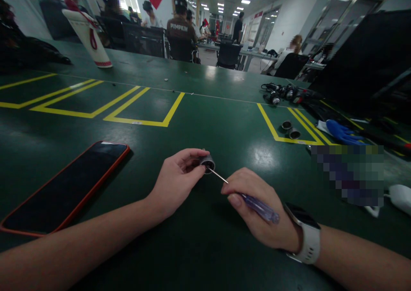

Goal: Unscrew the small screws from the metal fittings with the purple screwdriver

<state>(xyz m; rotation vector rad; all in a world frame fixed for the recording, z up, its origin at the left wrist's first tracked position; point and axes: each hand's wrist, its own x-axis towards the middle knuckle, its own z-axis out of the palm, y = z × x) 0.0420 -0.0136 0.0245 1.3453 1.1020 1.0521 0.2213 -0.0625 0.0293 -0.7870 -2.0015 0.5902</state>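
Between the thumb and fingers of my left hand (180, 177) is a small grey cylindrical metal part (208, 159), its hollow end turned toward my right side. My right hand (253, 205) is closed around a screwdriver (261, 207) with a clear purple handle. The thin shaft runs up and left, and its tip reaches into the open end of the metal part. What the tip touches inside is hidden. Both hands are just above the green table (192, 248).
A phone in an orange case (64, 188) lies at left. Two metal rings (293, 133) sit in a yellow-taped area at right, near a blue glove (343, 132) and black cabled parts (274, 96). A white cup-shaped container (86, 36) stands far left; people sit beyond.
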